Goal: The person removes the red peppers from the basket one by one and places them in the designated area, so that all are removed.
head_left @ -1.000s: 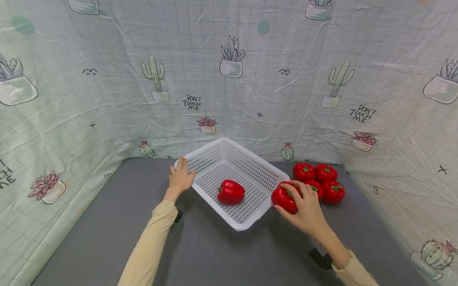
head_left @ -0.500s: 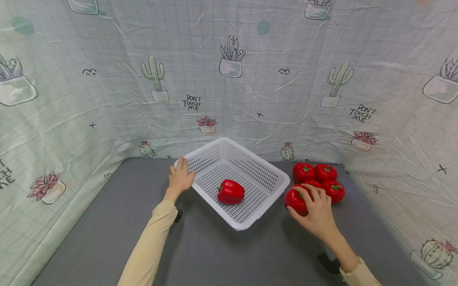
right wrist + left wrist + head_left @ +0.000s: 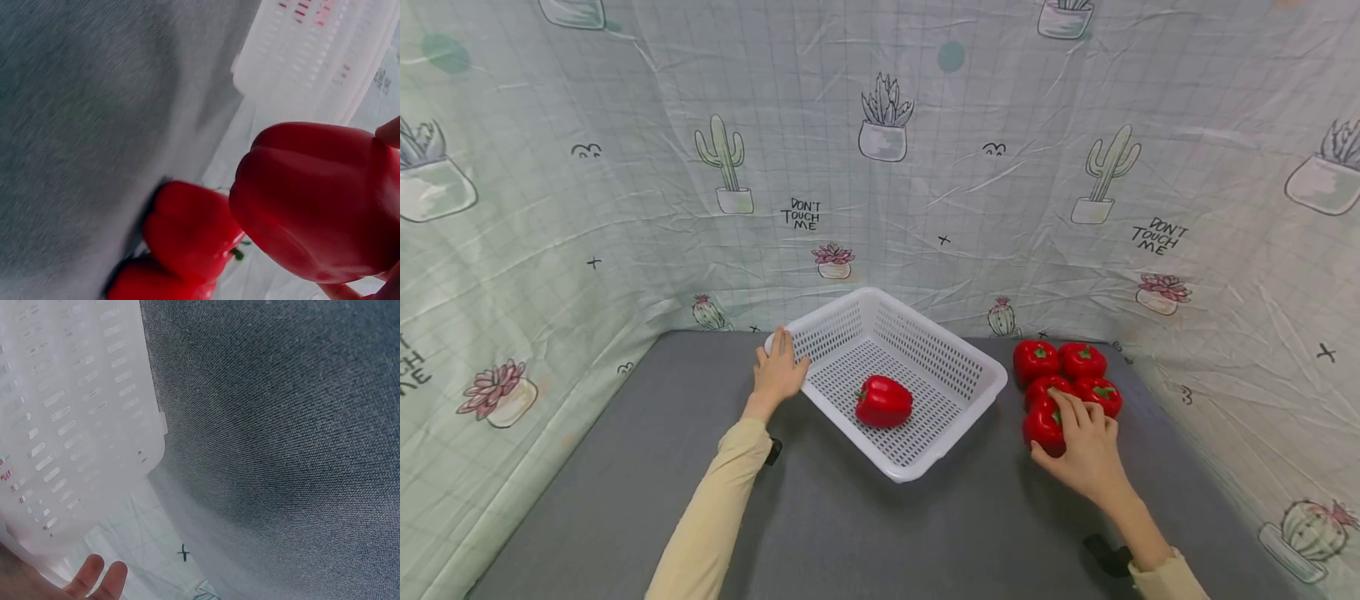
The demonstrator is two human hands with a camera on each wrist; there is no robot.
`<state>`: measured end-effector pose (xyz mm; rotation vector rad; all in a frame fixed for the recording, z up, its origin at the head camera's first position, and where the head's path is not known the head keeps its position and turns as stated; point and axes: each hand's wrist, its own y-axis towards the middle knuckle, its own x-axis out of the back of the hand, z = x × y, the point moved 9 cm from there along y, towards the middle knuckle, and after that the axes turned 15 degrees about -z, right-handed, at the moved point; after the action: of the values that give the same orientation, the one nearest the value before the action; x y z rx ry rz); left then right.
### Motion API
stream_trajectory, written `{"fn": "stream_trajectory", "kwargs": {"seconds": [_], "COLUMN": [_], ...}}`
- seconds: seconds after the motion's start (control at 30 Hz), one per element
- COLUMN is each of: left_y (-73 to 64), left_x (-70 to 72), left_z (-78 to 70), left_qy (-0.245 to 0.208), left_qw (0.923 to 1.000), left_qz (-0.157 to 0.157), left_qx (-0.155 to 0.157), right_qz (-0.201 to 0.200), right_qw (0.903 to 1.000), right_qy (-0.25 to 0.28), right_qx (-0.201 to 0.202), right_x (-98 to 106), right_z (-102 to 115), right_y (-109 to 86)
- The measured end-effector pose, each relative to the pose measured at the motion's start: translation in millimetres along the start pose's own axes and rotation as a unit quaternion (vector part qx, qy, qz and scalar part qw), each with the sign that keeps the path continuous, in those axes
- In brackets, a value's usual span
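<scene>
My right hand (image 3: 1092, 454) holds a red bell pepper (image 3: 1042, 431) by its sides, thumb to the left and fingers over the top. In the right wrist view this pepper (image 3: 312, 203) appears large, raised above the table. My left hand (image 3: 777, 375) rests on the left corner of a white perforated plastic basket (image 3: 895, 477), its fingers straight; two fingertips (image 3: 114, 578) stick out past the rim in the left wrist view. Inside the basket lies another red bell pepper (image 3: 883, 402) on its side. Several more peppers (image 3: 1082, 361) stand clustered just beyond my right hand.
A grey cloth-covered table (image 3: 865, 542) extends under everything. Behind it and along both sides hangs a pale curtain (image 3: 820, 108) printed with cacti. Dark wrist straps (image 3: 1105, 557) show near both forearms.
My right hand has carried its pepper to the right, from beside the basket's right corner to the front of the pepper cluster. My left hand, the basket and the pepper inside have stayed put.
</scene>
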<state>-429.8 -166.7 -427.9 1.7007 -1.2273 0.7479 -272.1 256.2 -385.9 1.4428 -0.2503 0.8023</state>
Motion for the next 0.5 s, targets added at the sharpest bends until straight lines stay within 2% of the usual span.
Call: {"fn": "stream_trajectory", "kwargs": {"seconds": [0.17, 0.5], "left_y": [0.9, 0.1], "left_x": [-1.1, -0.7], "left_z": [0.9, -0.1], "left_qy": [0.005, 0.004], "left_qw": [1.0000, 1.0000], "left_qz": [0.001, 0.002], "left_qx": [-0.002, -0.001], "right_qz": [0.016, 0.042], "right_qw": [0.9998, 0.9989], "right_qy": [-0.007, 0.020], "right_qx": [0.003, -0.008], "right_x": [-2, -8], "right_z": [-8, -24], "right_y": [-4.3, -16.1]}}
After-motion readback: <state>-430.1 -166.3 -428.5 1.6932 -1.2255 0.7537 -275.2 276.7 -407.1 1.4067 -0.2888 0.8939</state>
